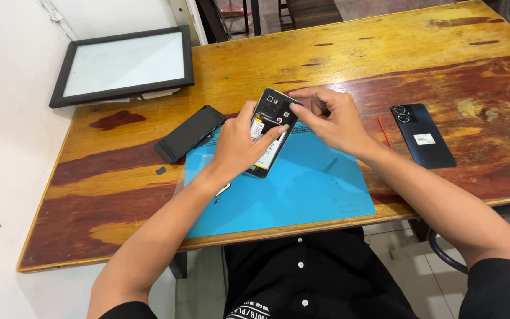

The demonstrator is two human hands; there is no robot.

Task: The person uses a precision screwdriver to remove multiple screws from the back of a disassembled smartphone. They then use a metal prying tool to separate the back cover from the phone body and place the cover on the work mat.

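Head view: left hand [238, 143] partly hides opened phone [271, 121]; right hand [333, 120] perhaps touching.

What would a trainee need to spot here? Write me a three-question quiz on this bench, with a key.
1. True or false: the opened phone lies flat on the blue mat, with no hand touching it.
2. Which hand pinches the opened phone's top edge? A) left hand B) right hand
3. Fill in: the thin red tool lies on the table between the right wrist and the ____.

Key
1. False: both hands hold it, tilted above the mat.
2. B
3. Dark back cover with camera rings, lying to the right.
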